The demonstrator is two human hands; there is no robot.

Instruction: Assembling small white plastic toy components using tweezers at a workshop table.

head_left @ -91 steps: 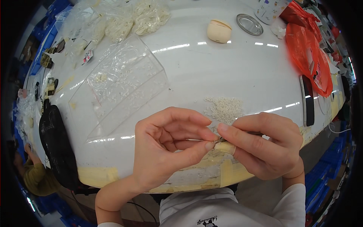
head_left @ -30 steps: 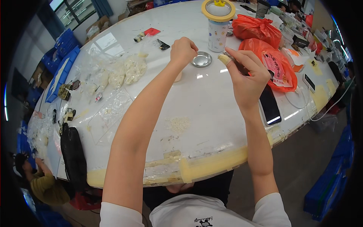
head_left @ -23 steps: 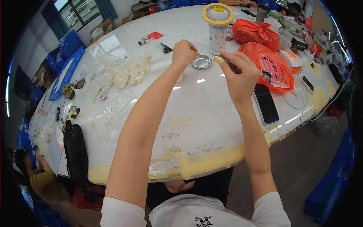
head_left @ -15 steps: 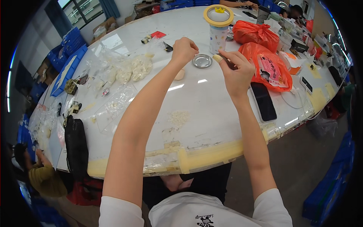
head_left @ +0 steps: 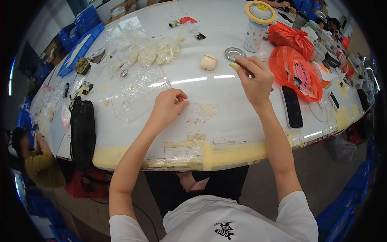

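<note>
My left hand (head_left: 169, 105) is low over the table, its fingers loosely curled, with a small gap between thumb and fingertips and nothing visible in them. Just to its right lies a scatter of tiny whitish pieces (head_left: 207, 109). My right hand (head_left: 256, 79) is closed in a pinch beside a small round metal dish (head_left: 235, 54); a slim dark thing shows between its fingers, too hidden to name. A yellowish cover wraps one of its fingertips. Between the hands, farther back, sits a cream rounded case (head_left: 208, 62).
A patterned tumbler (head_left: 254, 38) with a tape roll (head_left: 261, 12) on top stands behind the dish. Red plastic bags (head_left: 296, 74) and a phone (head_left: 292, 107) lie right. Bags of pale pieces (head_left: 167, 51), a clear plastic tray (head_left: 139, 94) and a black pouch (head_left: 82, 135) are left.
My left hand has moved from beside the metal dish back toward me, near the whitish pieces, uncovering the cream case. My right hand stays by the dish. The whole view has shifted slightly.
</note>
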